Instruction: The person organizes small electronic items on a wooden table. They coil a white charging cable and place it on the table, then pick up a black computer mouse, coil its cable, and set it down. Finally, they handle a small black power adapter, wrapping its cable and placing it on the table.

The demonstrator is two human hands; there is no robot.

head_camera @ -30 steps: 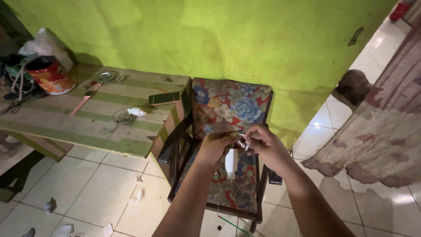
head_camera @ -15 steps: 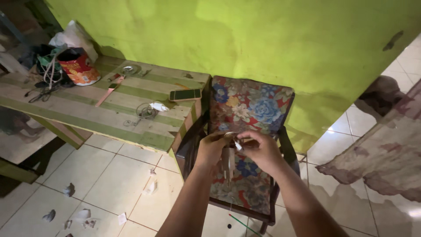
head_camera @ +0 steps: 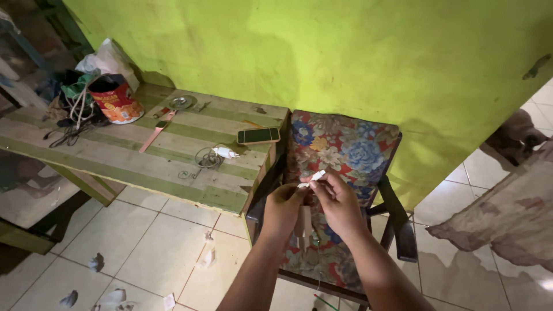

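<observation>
My left hand [head_camera: 283,206] and my right hand [head_camera: 337,203] are raised close together above a floral cushioned chair [head_camera: 345,152]. Between them they hold a small white charger plug [head_camera: 304,220] that hangs down below the fingers. My right hand's fingertips pinch a white cable connector [head_camera: 316,175] that sticks up and to the right. My left hand's fingers close around the top of the plug. The thin cable itself is mostly hidden by the hands.
A green striped wooden table [head_camera: 132,155] stands at left with a phone [head_camera: 258,135], a coiled cable with a white plug [head_camera: 213,155], a pink strap [head_camera: 154,133], a red printed container [head_camera: 117,98] and tangled cords. Paper scraps litter the tiled floor [head_camera: 144,253]. A patterned curtain [head_camera: 507,224] hangs at right.
The view has shifted, so table and chair sit lower and more to the right. My hands stayed together on the plug; the white connector now sticks up from my right fingertips.
</observation>
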